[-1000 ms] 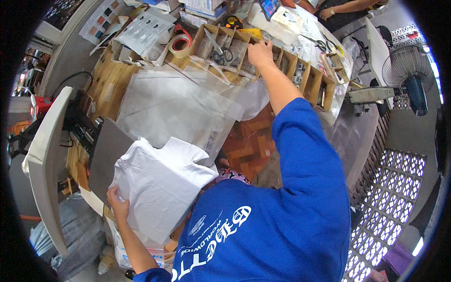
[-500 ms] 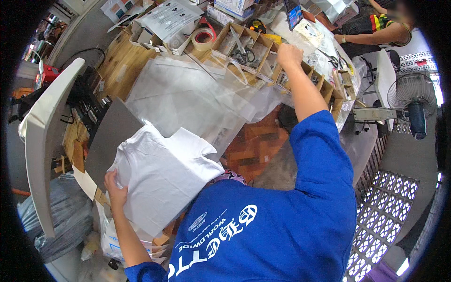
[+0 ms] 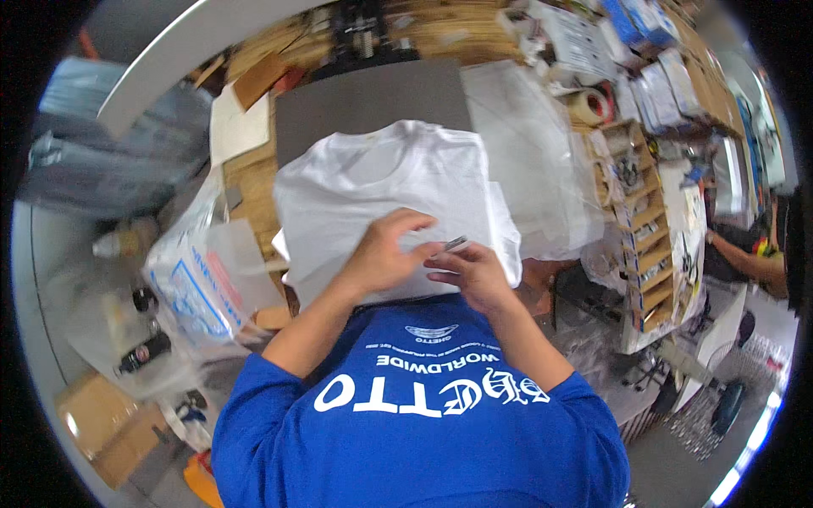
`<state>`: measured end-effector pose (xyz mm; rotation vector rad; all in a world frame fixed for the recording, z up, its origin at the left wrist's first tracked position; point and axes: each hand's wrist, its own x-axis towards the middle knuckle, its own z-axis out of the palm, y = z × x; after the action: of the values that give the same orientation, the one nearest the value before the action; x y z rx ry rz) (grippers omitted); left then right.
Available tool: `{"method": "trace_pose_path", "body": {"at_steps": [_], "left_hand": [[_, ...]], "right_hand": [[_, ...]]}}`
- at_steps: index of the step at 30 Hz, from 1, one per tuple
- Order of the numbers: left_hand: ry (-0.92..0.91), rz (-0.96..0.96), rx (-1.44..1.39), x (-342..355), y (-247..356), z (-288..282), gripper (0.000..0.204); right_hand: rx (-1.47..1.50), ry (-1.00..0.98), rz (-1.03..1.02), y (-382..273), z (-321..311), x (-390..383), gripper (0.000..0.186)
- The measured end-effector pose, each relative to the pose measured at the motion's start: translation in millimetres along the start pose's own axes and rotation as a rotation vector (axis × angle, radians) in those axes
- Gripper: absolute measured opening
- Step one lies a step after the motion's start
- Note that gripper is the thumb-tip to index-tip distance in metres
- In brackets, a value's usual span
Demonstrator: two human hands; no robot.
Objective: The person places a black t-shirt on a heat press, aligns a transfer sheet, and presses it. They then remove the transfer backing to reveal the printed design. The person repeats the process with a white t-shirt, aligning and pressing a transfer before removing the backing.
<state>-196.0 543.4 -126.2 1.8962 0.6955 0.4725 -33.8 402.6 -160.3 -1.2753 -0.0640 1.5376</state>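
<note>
A white T-shirt (image 3: 373, 199) lies in front of me with its round neckline at the far side. Over its near part I hold both hands close together. Between the fingers of my right hand (image 3: 474, 278) is a small dark piece with light edges, like a tag or label (image 3: 456, 243); blur hides its exact kind. My left hand (image 3: 381, 258) is just left of it, fingers and thumb apart, with nothing visible in them. The shirt rests partly on a dark grey flat board (image 3: 373, 95), which shows beyond its collar.
Clear plastic sheets (image 3: 529, 161) lie right of the shirt. Farther right stands a cardboard organizer (image 3: 648, 245) with several compartments, and tape rolls (image 3: 590, 107) near boxes. A white plastic bag (image 3: 190, 284) is at left. Another person's arm (image 3: 749, 262) shows at far right.
My view has turned left toward the shirt. My right hand has come back from the cardboard organizer with a small dark piece, and my left hand has moved from the shirt's edge to meet it.
</note>
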Motion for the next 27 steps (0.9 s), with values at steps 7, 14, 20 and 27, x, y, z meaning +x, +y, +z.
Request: {"method": "trace_pose_path", "body": {"at_steps": [7,14,20,27], "left_hand": [[0.047,-0.028,0.160,-28.8,-26.9,-38.7,0.012],[0.473,0.014,0.459,0.7,-71.3,-79.4,0.017],[0.380,0.170,0.645,13.8,-111.8,-75.4,0.025],[0.391,0.177,0.693,9.6,-121.1,-58.1,0.030]], "right_hand": [[-0.921,-0.068,-0.384,-10.5,68.5,20.8,0.028],[-1.152,0.125,-0.363,-53.3,103.0,105.4,0.020],[-0.853,0.236,-0.182,-59.3,116.2,156.8,0.023],[-1.534,0.345,-0.979,-28.2,105.0,121.6,0.037]]}}
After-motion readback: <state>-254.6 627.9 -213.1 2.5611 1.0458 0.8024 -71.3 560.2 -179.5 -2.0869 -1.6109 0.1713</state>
